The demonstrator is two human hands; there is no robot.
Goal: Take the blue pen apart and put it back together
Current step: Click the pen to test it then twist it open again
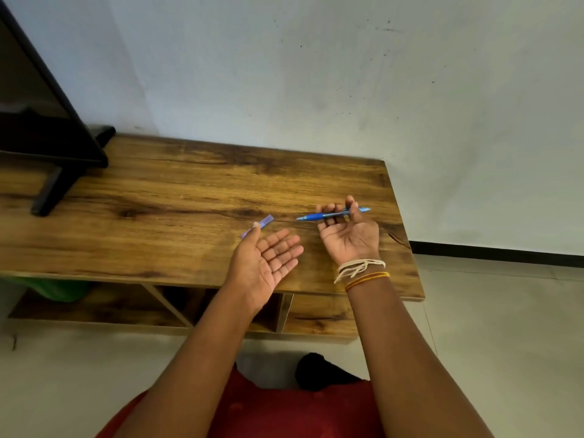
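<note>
The blue pen (311,216) lies across the curled fingers of my right hand (347,232), which is palm up over the right part of the wooden table (189,191). The pen's tip points left and its clicker end sticks out to the right past my thumb. My left hand (268,257) is palm up with fingers spread, holding nothing. A small purple piece (264,223) lies flat on the table just beyond my left thumb, partly hidden by it.
A black screen on a stand (47,137) occupies the table's far left. Under the tabletop are open shelves, with a green object (60,289) at the left. A white wall runs behind, and the table's right edge drops to tiled floor.
</note>
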